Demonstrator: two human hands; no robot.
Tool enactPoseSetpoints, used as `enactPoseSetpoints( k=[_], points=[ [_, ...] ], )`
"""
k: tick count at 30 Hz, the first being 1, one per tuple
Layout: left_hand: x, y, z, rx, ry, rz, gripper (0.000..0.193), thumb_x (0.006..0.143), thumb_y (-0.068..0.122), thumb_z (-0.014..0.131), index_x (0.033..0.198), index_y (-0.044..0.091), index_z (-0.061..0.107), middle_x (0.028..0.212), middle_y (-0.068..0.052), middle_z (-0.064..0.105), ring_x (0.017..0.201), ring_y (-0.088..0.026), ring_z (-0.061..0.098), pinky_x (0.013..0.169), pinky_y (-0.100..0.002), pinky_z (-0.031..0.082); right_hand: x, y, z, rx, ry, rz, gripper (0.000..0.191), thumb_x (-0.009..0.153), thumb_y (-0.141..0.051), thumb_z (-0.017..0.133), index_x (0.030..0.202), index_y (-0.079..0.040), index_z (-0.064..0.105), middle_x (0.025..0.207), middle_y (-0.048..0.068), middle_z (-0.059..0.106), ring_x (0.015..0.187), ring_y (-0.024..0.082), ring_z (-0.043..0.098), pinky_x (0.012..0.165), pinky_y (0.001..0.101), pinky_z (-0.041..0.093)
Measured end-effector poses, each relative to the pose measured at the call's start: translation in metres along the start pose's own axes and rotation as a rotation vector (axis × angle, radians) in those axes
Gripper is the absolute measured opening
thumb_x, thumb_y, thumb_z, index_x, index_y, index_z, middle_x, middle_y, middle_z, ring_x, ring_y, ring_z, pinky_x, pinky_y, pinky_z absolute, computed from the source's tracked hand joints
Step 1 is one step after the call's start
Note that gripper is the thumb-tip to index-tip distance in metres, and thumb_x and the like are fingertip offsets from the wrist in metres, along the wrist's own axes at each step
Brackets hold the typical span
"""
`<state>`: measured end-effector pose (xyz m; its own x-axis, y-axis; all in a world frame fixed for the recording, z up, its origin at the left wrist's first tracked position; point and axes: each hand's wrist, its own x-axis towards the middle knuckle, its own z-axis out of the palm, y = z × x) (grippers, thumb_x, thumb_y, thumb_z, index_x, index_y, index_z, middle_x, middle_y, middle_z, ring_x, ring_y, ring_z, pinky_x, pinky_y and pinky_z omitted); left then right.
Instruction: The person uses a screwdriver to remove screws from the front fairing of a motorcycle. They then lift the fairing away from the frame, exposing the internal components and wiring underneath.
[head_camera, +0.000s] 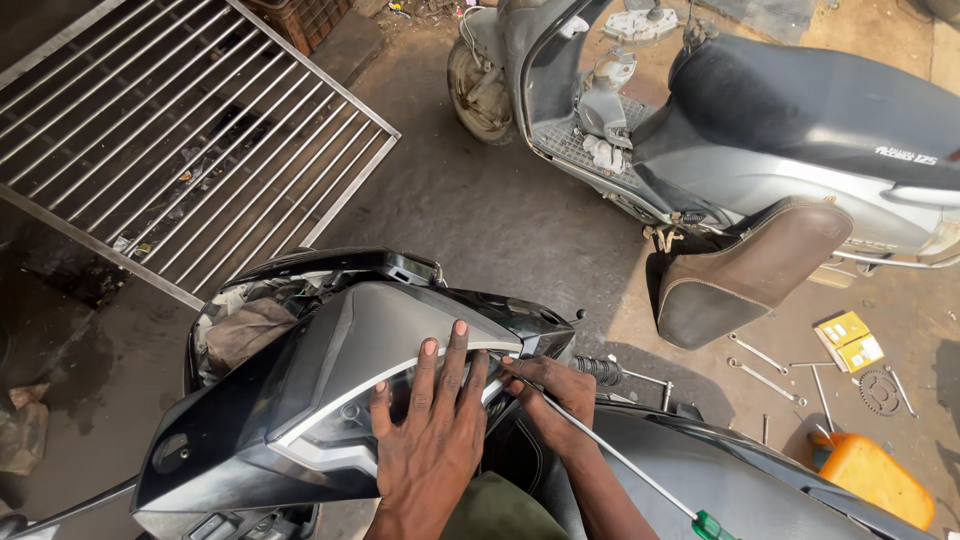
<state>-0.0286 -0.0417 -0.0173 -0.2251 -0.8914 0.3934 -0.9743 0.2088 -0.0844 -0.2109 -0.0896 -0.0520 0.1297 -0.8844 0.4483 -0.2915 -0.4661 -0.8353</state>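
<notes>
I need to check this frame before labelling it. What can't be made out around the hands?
- Screwdriver tip: head view, hidden under the right hand.
- Its green handle: cut off by the bottom edge.
- Headlight panel centre: covered by the left hand.
- Orange container: clipped at the bottom edge.

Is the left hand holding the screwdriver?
No, the left hand lies flat on the scooter's front panel, while the right hand holds the green-handled screwdriver.
</notes>
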Motion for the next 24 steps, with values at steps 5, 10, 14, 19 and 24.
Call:
enactPoseSetpoints(
  k=[5, 10, 14, 19, 24],
  points=[
    [0.002, 0.004, 0.0, 0.018, -0.016, -0.011, 0.049, 0.096, 0.043, 0.059, 0.144, 0.032, 0.062, 0.167, 0.001, 0.037, 0.154, -0.025, 0.024, 0.117, -0.061, 0.002, 0.001, -0.003, -0.003, 0.003, -0.007, -0.033, 0.027, 0.082, 0.001, 0.073, 0.109, -0.002, 0.076, 0.088, 0.011, 0.078, 0.077, 0.021, 0.077, 0.069, 0.0297, 0.059],
    [-0.001, 0.006, 0.004, -0.01, -0.059, -0.024, 0.05, 0.096, 0.043, 0.059, 0.145, 0.032, 0.062, 0.168, 0.0, 0.035, 0.154, -0.027, 0.022, 0.114, -0.062, 0.001, 0.002, -0.004, -0.003, -0.005, 0.011, -0.061, 0.025, 0.082, 0.0, 0.075, 0.107, -0.002, 0.076, 0.086, 0.012, 0.077, 0.073, 0.021, 0.076, 0.065, 0.0306, 0.058],
    [-0.004, 0.006, 0.007, -0.055, -0.109, -0.042, 0.052, 0.093, 0.042, 0.059, 0.144, 0.033, 0.061, 0.169, -0.001, 0.031, 0.154, -0.029, 0.019, 0.113, -0.064, 0.001, 0.002, -0.002, -0.001, 0.004, 0.012, -0.085, 0.024, 0.084, -0.001, 0.076, 0.108, -0.002, 0.075, 0.087, 0.012, 0.077, 0.074, 0.021, 0.076, 0.065, 0.0306, 0.058],
    [-0.004, 0.006, 0.011, -0.037, -0.132, -0.03, 0.052, 0.093, 0.045, 0.06, 0.144, 0.032, 0.062, 0.169, -0.002, 0.032, 0.154, -0.031, 0.016, 0.113, -0.064, -0.003, 0.002, -0.001, -0.001, -0.003, 0.021, -0.065, 0.025, 0.083, -0.002, 0.076, 0.108, -0.002, 0.077, 0.08, 0.011, 0.076, 0.066, 0.019, 0.073, 0.059, 0.0302, 0.056],
    [-0.004, 0.006, 0.011, 0.026, -0.105, -0.025, 0.049, 0.094, 0.045, 0.062, 0.142, 0.034, 0.064, 0.168, 0.0, 0.037, 0.156, -0.031, 0.015, 0.114, -0.062, -0.002, 0.003, -0.001, -0.002, -0.008, 0.022, -0.086, 0.026, 0.083, -0.002, 0.076, 0.109, -0.002, 0.076, 0.081, 0.011, 0.075, 0.067, 0.02, 0.072, 0.06, 0.0305, 0.056]
  ],
)
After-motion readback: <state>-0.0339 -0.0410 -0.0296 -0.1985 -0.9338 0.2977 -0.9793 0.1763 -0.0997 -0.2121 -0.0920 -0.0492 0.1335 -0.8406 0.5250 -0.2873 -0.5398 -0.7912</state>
